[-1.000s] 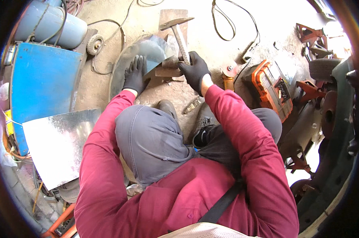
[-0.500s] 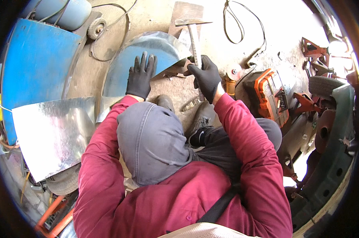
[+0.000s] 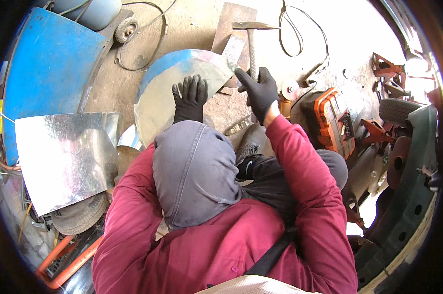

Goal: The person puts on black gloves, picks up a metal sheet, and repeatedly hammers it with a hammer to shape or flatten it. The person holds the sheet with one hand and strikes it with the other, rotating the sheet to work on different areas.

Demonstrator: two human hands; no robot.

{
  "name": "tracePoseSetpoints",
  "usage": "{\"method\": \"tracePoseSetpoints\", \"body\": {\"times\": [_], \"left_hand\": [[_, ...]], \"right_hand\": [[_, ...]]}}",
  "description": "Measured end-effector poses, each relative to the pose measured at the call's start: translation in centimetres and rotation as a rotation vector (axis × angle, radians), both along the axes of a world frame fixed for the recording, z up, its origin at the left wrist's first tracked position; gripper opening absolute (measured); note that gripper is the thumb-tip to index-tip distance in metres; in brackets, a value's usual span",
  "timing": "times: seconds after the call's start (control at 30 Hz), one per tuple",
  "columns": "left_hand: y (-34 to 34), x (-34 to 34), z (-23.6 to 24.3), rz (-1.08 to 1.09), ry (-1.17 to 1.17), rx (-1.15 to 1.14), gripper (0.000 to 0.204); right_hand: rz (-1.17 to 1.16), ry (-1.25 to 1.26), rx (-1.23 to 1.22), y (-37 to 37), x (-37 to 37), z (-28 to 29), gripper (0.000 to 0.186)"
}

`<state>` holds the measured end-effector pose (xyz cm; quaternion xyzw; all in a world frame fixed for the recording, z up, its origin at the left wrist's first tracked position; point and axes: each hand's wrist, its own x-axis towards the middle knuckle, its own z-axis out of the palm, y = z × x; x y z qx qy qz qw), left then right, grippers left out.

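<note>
My left hand (image 3: pixel 190 100), in a black glove, lies with its fingers stretched out against a curved, shiny metal sheet (image 3: pixel 153 100) with a rounded far edge. It seems to press flat on the sheet without gripping it. In my right hand (image 3: pixel 260 93), also gloved, is a hammer (image 3: pixel 252 51) held by the lower handle. The hammer points up and away, its long narrow head (image 3: pixel 255 25) above a flat brown plate (image 3: pixel 233 22) on the floor. The sheet's right corner reaches close to my right fingers. My bent left knee (image 3: pixel 197 171) hides the near edge of the sheet.
An orange and black toolbox (image 3: pixel 326 122) stands right of my knee, beside an angle grinder (image 3: pixel 286 98). Another bright metal sheet (image 3: pixel 67 157) and a blue panel (image 3: pixel 50 63) are on the left. A black cable (image 3: pixel 324 44) loops across the floor. Red stands (image 3: pixel 388 68) line the far right.
The curved sheet has shifted and tilted, its face now dull beige instead of reflecting blue. My left hand has moved right and slightly nearer; the hammer sits a little further right.
</note>
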<state>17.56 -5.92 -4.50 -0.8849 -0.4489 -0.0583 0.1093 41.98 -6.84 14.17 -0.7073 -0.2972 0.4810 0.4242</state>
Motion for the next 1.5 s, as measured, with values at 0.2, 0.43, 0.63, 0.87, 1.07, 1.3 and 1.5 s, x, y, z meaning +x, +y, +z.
{"method": "tracePoseSetpoints", "body": {"times": [0.2,0.43,0.63,0.87,1.07,1.3,1.5], "left_hand": [[-0.1,-1.0,4.8,-0.142,-0.316,-0.421,0.099],[12.7,-1.9,10.1,0.093,-0.36,-0.083,0.082],[17.0,-3.6,10.9,0.19,-0.511,-1.011,0.063],[15.5,-3.1,13.4,0.318,-0.398,-0.945,0.063],[14.6,-3.6,10.5,0.242,-0.449,-0.867,0.066],[14.3,-3.6,9.9,0.265,-0.372,-0.839,0.078],[13.8,-3.2,10.3,0.268,-0.379,-0.819,0.072]], "right_hand": [[-0.012,-0.002,0.001,1.2,-0.5,-2.8,0.036],[-0.066,0.113,-0.075,2.0,-0.3,-2.8,0.026],[0.006,0.057,-0.013,2.2,0.0,-4.3,0.025],[0.283,-0.556,0.001,-0.9,3.4,-0.1,0.043],[0.486,-0.74,0.332,-4.8,5.6,6.4,0.052],[0.557,-0.788,0.081,-3.4,5.5,5.7,0.055],[0.64,-0.844,0.034,-4.1,5.2,3.1,0.056]]}}
